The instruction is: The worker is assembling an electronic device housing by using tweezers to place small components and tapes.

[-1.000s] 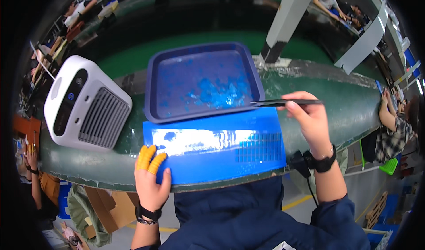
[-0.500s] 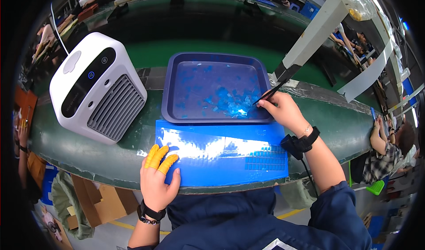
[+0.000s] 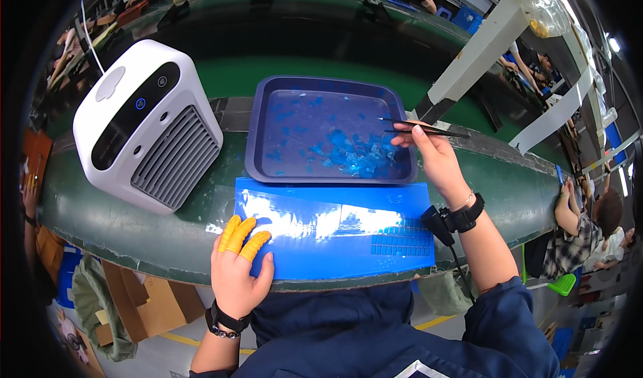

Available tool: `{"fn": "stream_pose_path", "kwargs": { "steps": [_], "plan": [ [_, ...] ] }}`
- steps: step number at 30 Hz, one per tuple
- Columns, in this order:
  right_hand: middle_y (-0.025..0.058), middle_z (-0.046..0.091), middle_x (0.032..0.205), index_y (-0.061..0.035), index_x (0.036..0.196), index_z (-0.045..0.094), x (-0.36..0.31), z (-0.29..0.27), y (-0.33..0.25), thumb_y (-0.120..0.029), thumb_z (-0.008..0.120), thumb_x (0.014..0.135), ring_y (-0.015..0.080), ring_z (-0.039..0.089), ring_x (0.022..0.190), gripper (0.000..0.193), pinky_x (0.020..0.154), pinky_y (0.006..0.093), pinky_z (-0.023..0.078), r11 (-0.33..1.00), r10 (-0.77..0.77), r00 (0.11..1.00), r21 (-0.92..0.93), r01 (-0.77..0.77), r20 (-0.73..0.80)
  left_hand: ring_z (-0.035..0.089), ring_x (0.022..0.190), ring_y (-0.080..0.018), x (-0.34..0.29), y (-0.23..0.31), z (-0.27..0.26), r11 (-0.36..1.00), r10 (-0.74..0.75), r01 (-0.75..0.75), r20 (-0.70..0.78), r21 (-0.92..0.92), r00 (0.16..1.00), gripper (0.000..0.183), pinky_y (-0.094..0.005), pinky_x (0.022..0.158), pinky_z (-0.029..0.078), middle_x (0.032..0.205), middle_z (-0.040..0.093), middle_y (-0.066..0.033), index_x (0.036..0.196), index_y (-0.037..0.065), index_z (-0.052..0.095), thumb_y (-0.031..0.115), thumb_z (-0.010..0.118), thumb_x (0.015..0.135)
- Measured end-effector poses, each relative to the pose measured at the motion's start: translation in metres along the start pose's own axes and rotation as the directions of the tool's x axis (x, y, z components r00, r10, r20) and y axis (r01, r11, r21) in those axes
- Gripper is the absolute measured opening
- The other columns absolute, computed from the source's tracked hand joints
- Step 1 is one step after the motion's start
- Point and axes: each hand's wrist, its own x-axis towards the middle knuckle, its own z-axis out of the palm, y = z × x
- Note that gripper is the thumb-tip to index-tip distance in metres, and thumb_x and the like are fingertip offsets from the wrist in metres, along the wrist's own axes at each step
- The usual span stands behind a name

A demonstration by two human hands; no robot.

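Observation:
My right hand (image 3: 434, 152) pinches black tweezers (image 3: 429, 129) above the right side of a dark purple tray (image 3: 249, 154). The tweezers' two prongs are spread apart, and a tiny pale spot shows at the upper tip. Small blue film pieces (image 3: 358, 154) lie heaped toward the tray's near right, with others scattered about. In front of the tray is a shiny blue sheet (image 3: 315, 261), with a grid of small blue rectangles (image 3: 400, 245) at its right. My left hand (image 3: 241, 264), three fingers in yellow finger cots (image 3: 242, 236), rests flat on the sheet's left end.
A white fan-like appliance (image 3: 144, 127) stands left of the tray on the green bench (image 3: 80, 204). A grey post (image 3: 462, 63) rises behind the tray's right corner. Cardboard boxes (image 3: 157, 304) sit below at left. Other people work along the far side and at right.
My right hand has lifted and turned, so the tweezers have left the blue pile and now point left above the tray with their prongs apart. My left hand stays in place.

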Motion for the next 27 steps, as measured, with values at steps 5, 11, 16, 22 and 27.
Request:
{"fn": "stream_pose_path", "kwargs": {
  "steps": [5, 11, 16, 22, 27],
  "plan": [
    [0.0021, 0.057, 0.068, -0.0051, 0.108, 0.052, -0.004, -0.010, -0.004, -0.029, 0.030, 0.089, 0.0046, 0.039, 0.059, 0.038, 0.057, 0.0172, 0.034, 0.997, 0.012, 0.982, -0.070, -0.026, -0.186, 0.044, 0.103, -0.0337, 0.002, 0.001, 0.003, 1.000, 0.016, -0.016, -0.014, 0.022, 1.000, 0.025, -0.0411, 0.088, 0.031, 0.104, 0.051, -0.0144, 0.089, 0.005, 0.057, 0.007, 0.056, 0.064],
    [-0.0030, 0.042, 0.053, -0.0047, 0.085, 0.059, -0.008, -0.069, 0.031, -0.020, 0.038, 0.083, 0.0038, 0.031, 0.048, 0.026, 0.047, 0.0185, 0.026, 0.980, -0.022, 0.832, 0.154, 0.128, -0.555, 0.037, 0.110, -0.0354, -0.005, 0.003, 0.005, 1.000, -0.004, 0.004, -0.012, 0.022, 1.000, 0.025, -0.0480, 0.094, 0.020, 0.112, 0.045, -0.0163, 0.090, 0.006, 0.056, 0.009, 0.055, 0.065],
    [-0.0015, 0.049, 0.057, -0.0058, 0.079, 0.057, -0.014, -0.144, 0.053, -0.016, 0.043, 0.082, 0.0045, 0.040, 0.049, 0.018, 0.048, 0.0179, 0.033, 0.966, 0.096, 0.721, 0.239, 0.099, -0.686, 0.031, 0.114, -0.0355, -0.002, 0.019, -0.002, 0.995, -0.041, 0.037, 0.040, 0.088, 0.998, 0.026, -0.0494, 0.098, 0.011, 0.117, 0.040, -0.0193, 0.094, 0.004, 0.052, 0.006, 0.050, 0.068],
    [0.0007, 0.058, 0.076, -0.0092, 0.095, 0.053, -0.001, -0.253, 0.094, -0.025, 0.045, 0.085, 0.0059, 0.051, 0.062, 0.020, 0.056, 0.0188, 0.043, 0.937, 0.151, 0.772, -0.159, -0.311, -0.617, 0.033, 0.112, -0.0379, 0.011, 0.014, -0.006, 0.994, -0.057, 0.048, 0.096, 0.096, 0.994, 0.033, -0.0498, 0.094, 0.015, 0.115, 0.043, -0.0173, 0.099, 0.012, 0.057, 0.017, 0.056, 0.066],
    [0.0143, 0.056, 0.067, -0.0048, 0.084, 0.048, 0.032, -0.313, 0.128, -0.027, 0.046, 0.083, 0.0267, 0.056, 0.066, 0.022, 0.061, 0.0356, 0.042, 0.450, -0.130, 0.848, -0.793, -0.411, -0.514, 0.032, 0.112, -0.0382, 0.010, 0.012, -0.003, 0.983, -0.082, 0.065, 0.094, 0.172, 0.992, 0.034, -0.0500, 0.095, 0.014, 0.116, 0.042, -0.0180, 0.099, 0.010, 0.057, 0.016, 0.055, 0.065]
  ]
}}
